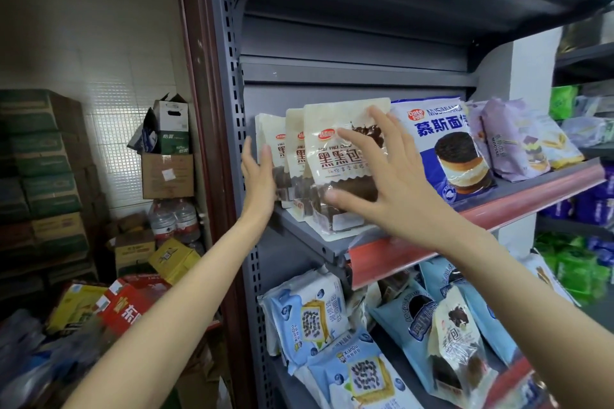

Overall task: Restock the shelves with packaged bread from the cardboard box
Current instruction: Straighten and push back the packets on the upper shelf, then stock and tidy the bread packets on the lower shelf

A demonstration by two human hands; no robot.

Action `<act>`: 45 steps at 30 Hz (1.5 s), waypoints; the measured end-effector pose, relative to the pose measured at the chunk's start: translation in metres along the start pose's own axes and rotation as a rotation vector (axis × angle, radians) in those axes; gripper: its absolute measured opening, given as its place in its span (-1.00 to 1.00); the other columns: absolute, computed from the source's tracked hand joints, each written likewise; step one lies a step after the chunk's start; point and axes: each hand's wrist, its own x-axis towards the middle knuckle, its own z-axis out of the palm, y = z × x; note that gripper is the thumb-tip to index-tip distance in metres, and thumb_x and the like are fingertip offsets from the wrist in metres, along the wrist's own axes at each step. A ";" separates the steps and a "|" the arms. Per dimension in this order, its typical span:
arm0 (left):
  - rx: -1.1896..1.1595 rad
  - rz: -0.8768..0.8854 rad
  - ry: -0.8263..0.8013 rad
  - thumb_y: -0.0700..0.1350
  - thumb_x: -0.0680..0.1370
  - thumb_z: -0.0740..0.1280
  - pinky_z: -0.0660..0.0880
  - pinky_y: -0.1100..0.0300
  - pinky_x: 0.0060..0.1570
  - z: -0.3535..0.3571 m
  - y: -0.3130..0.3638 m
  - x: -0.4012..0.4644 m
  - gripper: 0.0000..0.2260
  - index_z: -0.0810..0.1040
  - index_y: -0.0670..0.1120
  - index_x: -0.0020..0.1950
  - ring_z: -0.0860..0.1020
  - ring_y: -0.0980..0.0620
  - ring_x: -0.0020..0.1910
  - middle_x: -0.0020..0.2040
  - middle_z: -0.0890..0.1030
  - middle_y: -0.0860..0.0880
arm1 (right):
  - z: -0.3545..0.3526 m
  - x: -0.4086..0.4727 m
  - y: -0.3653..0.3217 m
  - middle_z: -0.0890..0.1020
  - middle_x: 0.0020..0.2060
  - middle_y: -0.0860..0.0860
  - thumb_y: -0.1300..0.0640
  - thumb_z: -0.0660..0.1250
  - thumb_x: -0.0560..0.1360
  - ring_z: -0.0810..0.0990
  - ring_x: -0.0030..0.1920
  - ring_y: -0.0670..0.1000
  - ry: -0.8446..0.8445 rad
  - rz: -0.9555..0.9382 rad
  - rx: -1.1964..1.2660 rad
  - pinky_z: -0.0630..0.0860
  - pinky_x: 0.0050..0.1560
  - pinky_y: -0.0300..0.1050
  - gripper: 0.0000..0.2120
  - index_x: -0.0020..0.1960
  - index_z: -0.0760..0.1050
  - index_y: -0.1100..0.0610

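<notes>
On the upper shelf [518, 196] three cream packs of dark bread stand in a row at its left end, and both hands are squaring them up. The right hand [395, 183] lies spread over the front cream pack [335, 159], fingers straight, thumb low at the pack's bottom edge; it presses rather than grips. The left hand [257, 176] is flat and open too, its palm against the left side of the rear cream pack [267, 143], just beside the perforated upright [232, 129]. To the right stands a blue mousse bread pack [448, 149], touching or nearly touching the cream row, with purple packs [511, 139] further right. The cardboard box the stock comes from cannot be picked out among the cartons far left. The front pack leans forward with its base overhanging the shelf lip, so a good finish seems to be pushing the base back first, then easing the top upright, while the left palm stops the row sliding toward the upright. Gentle pressure would suit, since soft bread probably dents. The lower shelf [292, 385] holds pale blue packs lying loose
</notes>
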 end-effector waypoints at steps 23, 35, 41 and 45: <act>0.302 0.156 -0.282 -0.03 0.57 0.31 -0.06 0.08 0.49 0.018 0.046 -0.087 -0.28 -0.12 0.08 0.53 -0.12 0.16 0.52 0.54 -0.11 0.12 | -0.001 -0.001 0.025 0.08 0.50 0.08 0.02 0.37 0.45 0.01 0.52 0.00 -0.134 -0.061 0.280 0.07 0.50 -0.01 -0.36 0.46 0.22 -0.09; 0.331 0.105 -0.141 0.02 0.51 0.38 0.01 0.20 0.33 0.011 0.060 -0.097 -0.29 0.00 0.15 0.51 -0.02 0.17 0.46 0.52 0.04 0.07 | -0.007 -0.011 0.018 0.16 0.48 0.02 0.16 0.33 0.52 0.09 0.49 -0.02 -0.015 -0.094 0.252 0.01 0.42 -0.28 -0.48 0.44 0.29 0.03; 0.329 0.320 0.117 0.11 0.48 0.28 0.34 0.16 0.27 0.010 0.089 -0.121 -0.63 0.37 0.11 0.27 0.42 0.12 0.28 0.21 0.51 0.17 | -0.025 -0.028 0.012 0.55 0.19 0.05 0.11 0.29 0.50 0.44 0.25 0.09 0.363 -0.279 0.112 0.32 0.28 -0.02 -0.68 0.24 0.50 0.13; 0.349 0.411 0.350 -0.07 0.56 0.27 0.48 0.18 0.03 0.027 0.101 -0.163 -0.88 0.49 0.00 0.09 0.57 0.20 -0.07 -0.09 0.63 0.12 | -0.043 -0.064 0.018 0.64 -0.14 0.02 0.16 0.33 0.49 0.47 -0.02 0.03 0.608 -0.304 0.150 0.33 0.02 -0.13 -0.80 0.08 0.59 0.19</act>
